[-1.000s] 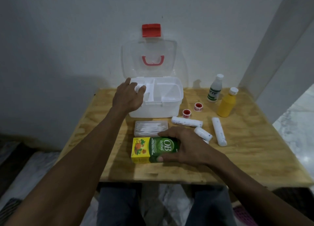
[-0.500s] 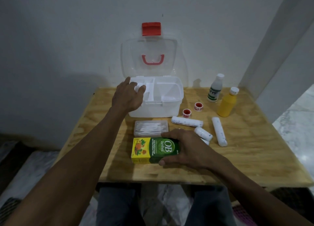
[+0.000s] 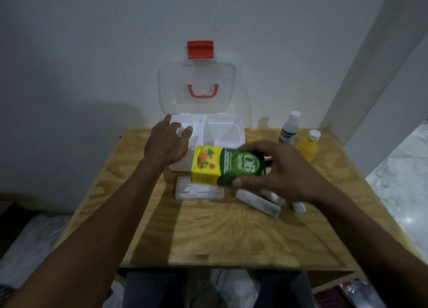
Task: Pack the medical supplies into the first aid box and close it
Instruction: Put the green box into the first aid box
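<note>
Green-yellow carton point(image 3: 228, 166) mid-frame, off the table, pinched by right hand point(image 3: 281, 169). Left hand point(image 3: 167, 143), fingers loose, steadies the first aid box point(image 3: 231, 128). Level the carton, lower into the wide compartment.

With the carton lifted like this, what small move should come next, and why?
Probably carry the green and yellow carton in the right hand forward over the first aid box and lower it in: the lid stands open, and the left hand rests on the box's rim.
</note>
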Tool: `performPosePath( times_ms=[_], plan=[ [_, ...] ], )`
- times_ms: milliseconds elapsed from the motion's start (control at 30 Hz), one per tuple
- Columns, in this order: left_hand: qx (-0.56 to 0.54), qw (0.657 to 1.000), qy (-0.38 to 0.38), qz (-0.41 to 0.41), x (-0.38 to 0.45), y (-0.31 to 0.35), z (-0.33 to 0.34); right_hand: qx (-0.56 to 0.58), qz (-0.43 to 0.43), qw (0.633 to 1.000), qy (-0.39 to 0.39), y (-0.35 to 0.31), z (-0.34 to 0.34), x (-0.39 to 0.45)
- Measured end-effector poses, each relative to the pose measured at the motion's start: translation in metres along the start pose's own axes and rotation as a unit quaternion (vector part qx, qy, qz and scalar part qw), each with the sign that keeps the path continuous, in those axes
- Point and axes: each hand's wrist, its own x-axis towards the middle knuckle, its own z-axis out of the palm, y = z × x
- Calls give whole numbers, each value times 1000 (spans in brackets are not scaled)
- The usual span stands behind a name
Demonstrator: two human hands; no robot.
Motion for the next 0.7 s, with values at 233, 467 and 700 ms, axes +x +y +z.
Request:
performPosePath(
  times_ms=[233, 467, 700],
  plan=[
    [5, 1000, 13, 13, 1, -1, 2, -107, 17, 994, 8, 14, -52, 78],
    [1, 1000, 5, -1, -2, -1, 2, -217, 40, 973, -61, 21, -51, 125],
    [-1, 1000, 3, 1, -4, 2, 0, -246, 47, 961, -115, 16, -41, 139]
  ],
)
